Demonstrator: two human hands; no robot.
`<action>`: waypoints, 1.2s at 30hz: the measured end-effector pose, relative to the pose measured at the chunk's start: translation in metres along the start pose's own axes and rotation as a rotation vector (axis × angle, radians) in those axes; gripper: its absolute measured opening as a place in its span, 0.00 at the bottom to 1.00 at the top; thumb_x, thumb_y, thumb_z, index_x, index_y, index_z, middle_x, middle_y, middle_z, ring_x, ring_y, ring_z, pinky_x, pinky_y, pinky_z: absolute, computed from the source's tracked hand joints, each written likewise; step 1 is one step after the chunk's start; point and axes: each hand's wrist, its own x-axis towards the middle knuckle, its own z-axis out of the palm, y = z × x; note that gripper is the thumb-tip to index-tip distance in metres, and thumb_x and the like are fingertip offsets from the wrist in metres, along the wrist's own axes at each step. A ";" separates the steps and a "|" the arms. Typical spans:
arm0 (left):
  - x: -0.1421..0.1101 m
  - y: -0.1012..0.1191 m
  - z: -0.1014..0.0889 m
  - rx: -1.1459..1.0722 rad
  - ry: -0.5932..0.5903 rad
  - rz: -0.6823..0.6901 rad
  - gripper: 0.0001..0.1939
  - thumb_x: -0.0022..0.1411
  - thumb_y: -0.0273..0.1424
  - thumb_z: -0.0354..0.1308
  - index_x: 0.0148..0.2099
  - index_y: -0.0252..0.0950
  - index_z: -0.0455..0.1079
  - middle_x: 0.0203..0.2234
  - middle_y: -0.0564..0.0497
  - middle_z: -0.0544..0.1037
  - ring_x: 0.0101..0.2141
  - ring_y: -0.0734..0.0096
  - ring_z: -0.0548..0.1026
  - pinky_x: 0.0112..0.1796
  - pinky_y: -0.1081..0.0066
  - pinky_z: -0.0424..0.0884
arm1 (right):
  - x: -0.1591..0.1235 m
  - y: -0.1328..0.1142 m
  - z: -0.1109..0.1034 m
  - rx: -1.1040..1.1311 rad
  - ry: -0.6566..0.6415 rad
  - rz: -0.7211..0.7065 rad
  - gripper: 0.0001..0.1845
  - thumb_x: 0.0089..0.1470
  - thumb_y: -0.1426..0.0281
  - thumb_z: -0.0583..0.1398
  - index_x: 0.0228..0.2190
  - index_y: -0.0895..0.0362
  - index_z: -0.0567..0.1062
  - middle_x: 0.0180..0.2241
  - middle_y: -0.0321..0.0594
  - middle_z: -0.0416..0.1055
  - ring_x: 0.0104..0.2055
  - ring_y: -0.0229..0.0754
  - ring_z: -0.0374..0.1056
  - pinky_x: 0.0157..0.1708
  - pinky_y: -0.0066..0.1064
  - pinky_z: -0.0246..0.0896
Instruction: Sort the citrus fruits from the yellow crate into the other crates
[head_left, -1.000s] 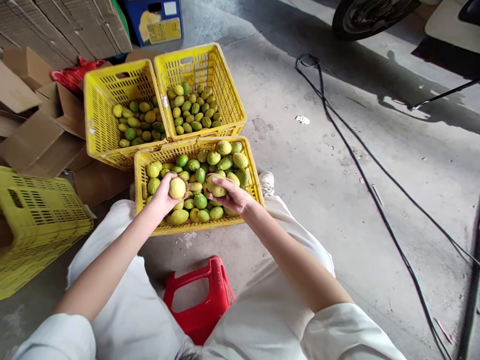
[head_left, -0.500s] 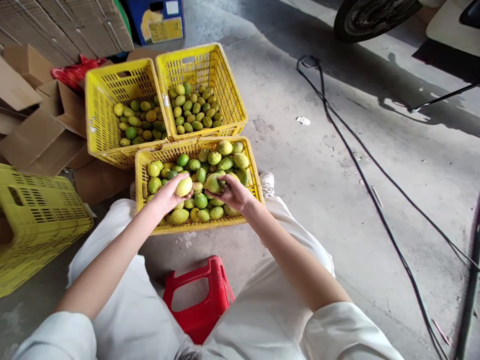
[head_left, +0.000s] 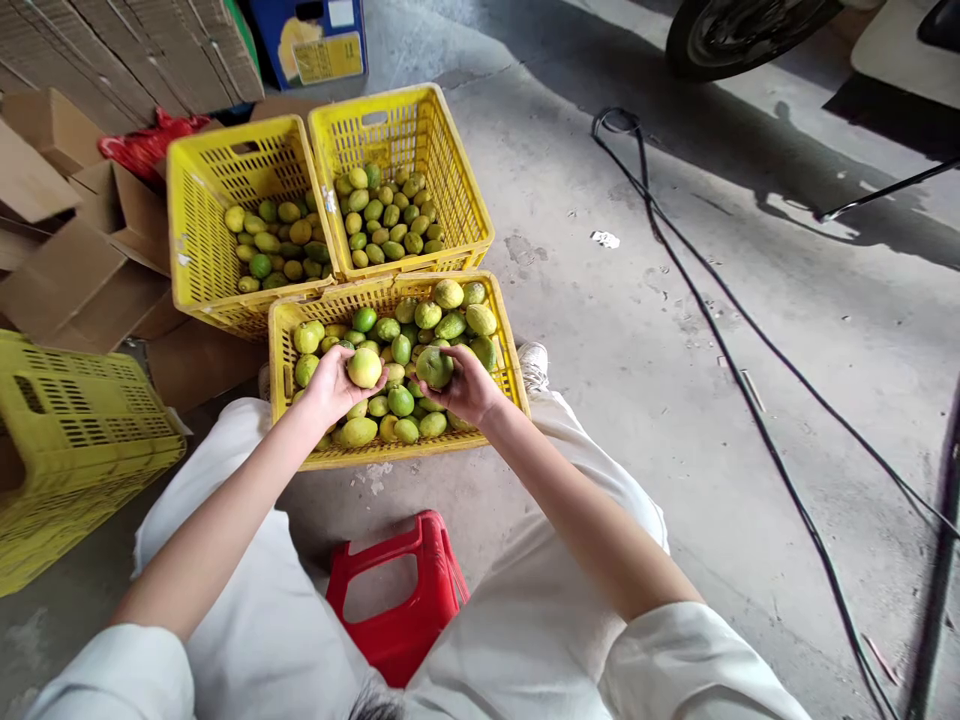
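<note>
Above the near yellow crate (head_left: 397,458), both hands hold fruit. My left hand (head_left: 331,385) is closed round a pale yellow-green lemon (head_left: 364,368), its fingers curled beneath. A darker green lemon (head_left: 434,368) with a blotchy skin rests in my right hand (head_left: 471,388), thumb over its side. The two fruits are a short way apart. Below them the crate is filled with green and yellow lemons (head_left: 401,401), some hidden by my hands.
Behind stand a left yellow crate (head_left: 196,230) and a right yellow crate (head_left: 450,165), both with lemons. Cardboard boxes (head_left: 60,280) and another yellow crate (head_left: 82,420) are at the left. A red stool (head_left: 397,640) lies between my legs. Black cable (head_left: 720,330) crosses the floor at right.
Both lemons have turned in my hands, so different sides face up. My hands have opened slightly around them, staying over the near crate.
</note>
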 end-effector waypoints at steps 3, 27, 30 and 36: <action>0.002 -0.001 0.000 0.014 -0.001 0.051 0.04 0.69 0.25 0.53 0.45 0.35 0.68 0.37 0.44 0.80 0.37 0.61 0.82 0.34 0.66 0.81 | 0.002 -0.002 -0.001 0.063 -0.017 -0.032 0.08 0.60 0.72 0.56 0.41 0.54 0.73 0.37 0.43 0.78 0.43 0.49 0.78 0.34 0.39 0.82; 0.001 0.000 -0.005 0.215 -0.219 0.178 0.03 0.65 0.25 0.60 0.42 0.33 0.74 0.32 0.47 0.80 0.32 0.68 0.80 0.33 0.70 0.80 | 0.002 -0.001 0.000 0.133 -0.074 -0.002 0.09 0.62 0.68 0.56 0.43 0.55 0.72 0.37 0.45 0.77 0.46 0.50 0.78 0.38 0.42 0.84; 0.001 -0.003 -0.007 0.264 -0.237 0.194 0.03 0.61 0.23 0.64 0.38 0.33 0.73 0.29 0.51 0.78 0.26 0.73 0.77 0.26 0.75 0.74 | 0.001 0.000 0.002 0.099 -0.099 -0.091 0.05 0.62 0.71 0.59 0.40 0.55 0.74 0.39 0.42 0.79 0.44 0.46 0.78 0.41 0.37 0.83; 0.005 -0.001 -0.007 0.210 -0.180 0.179 0.02 0.65 0.26 0.61 0.39 0.31 0.74 0.29 0.48 0.78 0.26 0.74 0.76 0.24 0.77 0.72 | 0.004 0.003 0.000 0.057 -0.077 -0.145 0.07 0.57 0.75 0.66 0.34 0.54 0.73 0.34 0.34 0.78 0.37 0.40 0.78 0.38 0.31 0.83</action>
